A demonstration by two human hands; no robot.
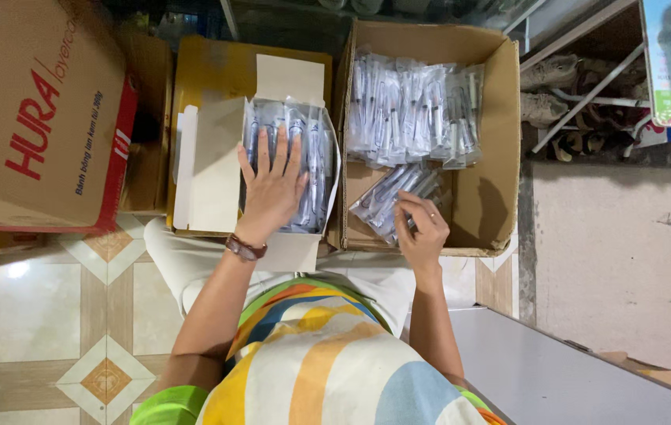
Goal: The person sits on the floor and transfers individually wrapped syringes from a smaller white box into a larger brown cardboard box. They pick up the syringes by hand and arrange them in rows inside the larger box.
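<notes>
- The left hand is laid flat, fingers spread, on a stack of clear-wrapped syringe packets inside a small white box.
- The right hand is closed on what seems to be a small bundle of packets, lifted just above the floor of a brown carton.
- More packets are piled at the carton's far end.
- A large printed cardboard box is seen to the left.

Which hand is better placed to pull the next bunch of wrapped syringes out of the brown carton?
Right, probably. The right hand is already inside the brown carton, fingers on a syringe bundle. The left hand lies flat on packets in the white box.
</notes>
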